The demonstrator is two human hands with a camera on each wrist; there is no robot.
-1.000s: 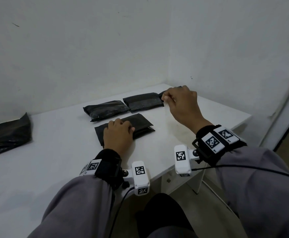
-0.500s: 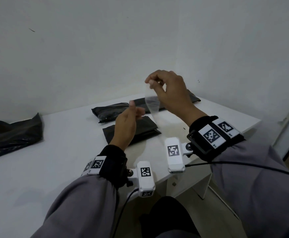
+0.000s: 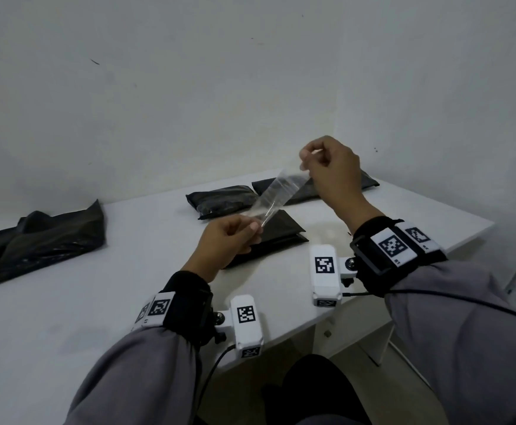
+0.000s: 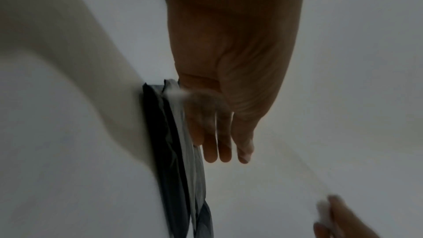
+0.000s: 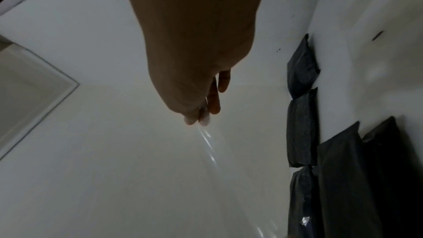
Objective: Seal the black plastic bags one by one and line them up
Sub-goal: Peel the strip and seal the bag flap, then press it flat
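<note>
Both hands pinch a clear strip (image 3: 276, 196) stretched taut in the air: the right hand (image 3: 332, 170) holds its upper end, the left hand (image 3: 229, 240) its lower end. Under it a black bag (image 3: 281, 237) lies on the white table (image 3: 97, 302), two more bags (image 3: 220, 199) lined up behind, loose black plastic (image 3: 45, 240) far left.

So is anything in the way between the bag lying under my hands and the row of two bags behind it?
Nothing visible on the table blocks it. The near bag lies just in front of the two lined-up bags. Both hands, left hand and right hand, hold a clear strip above it.
</note>
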